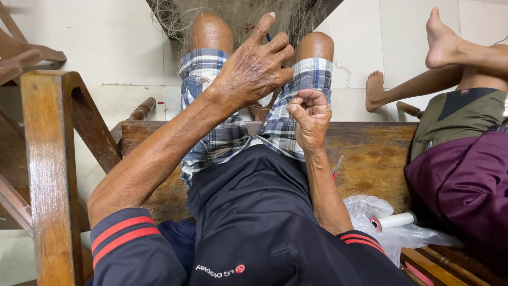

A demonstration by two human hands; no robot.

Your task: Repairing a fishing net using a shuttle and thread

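Observation:
I sit on a wooden bench point(370, 153) with a fine pale fishing net point(238, 16) draped over my knees. My left hand point(254, 66) reaches forward over my checked shorts point(222, 132), fingers spread, and pinches a small blue tool point(269, 37) against the net. My right hand point(309, 116) is curled into a fist just below and to the right of it, and appears to pinch a thin pale thread; what it grips is hard to see.
A wooden armrest post point(50, 169) rises at my left. On the bench at my right lie a clear plastic bag point(394, 233) with a white spool point(397, 220) and a small red-handled tool point(337, 165). Another person point(460, 159) sits at the right, bare feet out.

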